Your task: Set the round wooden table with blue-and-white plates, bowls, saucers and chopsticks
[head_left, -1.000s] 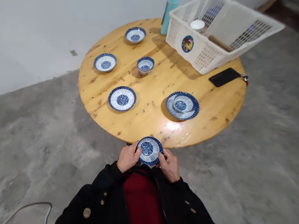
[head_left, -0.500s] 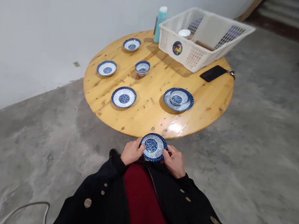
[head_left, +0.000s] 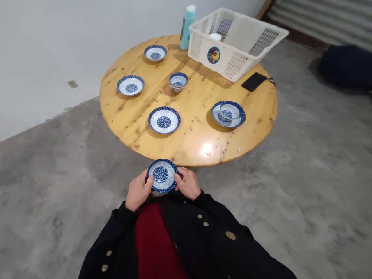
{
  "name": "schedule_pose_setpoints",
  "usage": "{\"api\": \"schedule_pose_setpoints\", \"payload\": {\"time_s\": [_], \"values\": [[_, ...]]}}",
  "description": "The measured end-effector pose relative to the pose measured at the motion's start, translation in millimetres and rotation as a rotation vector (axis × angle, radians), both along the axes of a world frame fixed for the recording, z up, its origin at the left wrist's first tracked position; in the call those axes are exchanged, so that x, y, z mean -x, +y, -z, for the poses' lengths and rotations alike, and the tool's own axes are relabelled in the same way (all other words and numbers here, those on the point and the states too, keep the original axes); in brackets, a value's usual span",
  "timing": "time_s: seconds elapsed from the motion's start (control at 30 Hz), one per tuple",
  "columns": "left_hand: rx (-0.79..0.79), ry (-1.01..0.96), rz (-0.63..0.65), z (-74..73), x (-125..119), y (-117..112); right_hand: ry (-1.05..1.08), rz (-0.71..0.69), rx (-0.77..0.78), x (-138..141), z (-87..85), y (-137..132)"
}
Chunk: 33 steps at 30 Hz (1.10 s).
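Observation:
A blue-and-white plate (head_left: 160,175) is held in front of my body, just off the near edge of the round wooden table (head_left: 191,150). My left hand (head_left: 140,189) grips its left rim, thumb on top. On the opposite rim, my right hand (head_left: 187,183) holds it the same way, the other fingers hidden beneath. Closest on the table lies a matching plate (head_left: 164,120). To its right, a glassy-looking bowl (head_left: 229,111) sits on another patterned plate (head_left: 216,116). Farther back are a small patterned bowl (head_left: 178,81) and two shallow dishes, a nearer dish (head_left: 131,85) and a farther dish (head_left: 155,53).
A white plastic basket (head_left: 222,61) stands at the table's back right with a white bowl (head_left: 215,36) inside. Beside it are a turquoise bottle (head_left: 187,28) and a black phone (head_left: 254,81). A dark bundle (head_left: 351,66) lies on the concrete floor at right.
My view has turned toward the right, so the dark bundle and more of the ribbed shutter show. Both hands still hold the plate, now left of where it was relative to the table.

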<state>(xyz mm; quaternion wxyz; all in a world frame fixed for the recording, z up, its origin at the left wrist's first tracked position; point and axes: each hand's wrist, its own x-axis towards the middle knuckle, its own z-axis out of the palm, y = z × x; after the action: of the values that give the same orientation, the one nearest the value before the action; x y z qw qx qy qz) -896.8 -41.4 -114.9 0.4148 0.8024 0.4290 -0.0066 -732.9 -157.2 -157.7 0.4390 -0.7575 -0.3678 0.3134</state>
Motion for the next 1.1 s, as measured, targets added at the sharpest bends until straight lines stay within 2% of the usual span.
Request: {"api": "schedule_pose_setpoints", "payload": {"time_s": [0.1,0.2,0.3,0.43,0.57,0.73,0.9,1.1], "values": [[0.017,0.016,0.018,4.7,27.4,24.1,-0.06,0.045,0.021,31.4,0.1,17.3],[0.059,0.043,0.029,7.5,39.2,43.6,-0.098,0.114,0.053,53.2,-1.3,24.6],[0.087,0.011,0.122,8.0,35.8,54.3,-0.072,0.21,0.079,63.2,-3.8,23.1],[0.103,-0.058,0.244,9.1,20.9,63.4,-0.043,0.347,0.114,62.0,-5.0,20.9],[0.102,-0.08,0.302,10.9,4.0,78.9,0.026,0.408,0.113,50.4,-2.1,31.3],[0.084,-0.063,0.349,4.7,-25.2,112.4,0.159,0.436,0.048,21.5,2.6,63.8],[0.043,-0.027,0.385,-1.8,-66.9,156.8,0.167,0.479,0.004,-17.3,3.7,109.4],[-0.019,0.021,0.456,0.3,-123.2,199.3,0.117,0.551,0.006,-61.7,3.5,148.5]]}}
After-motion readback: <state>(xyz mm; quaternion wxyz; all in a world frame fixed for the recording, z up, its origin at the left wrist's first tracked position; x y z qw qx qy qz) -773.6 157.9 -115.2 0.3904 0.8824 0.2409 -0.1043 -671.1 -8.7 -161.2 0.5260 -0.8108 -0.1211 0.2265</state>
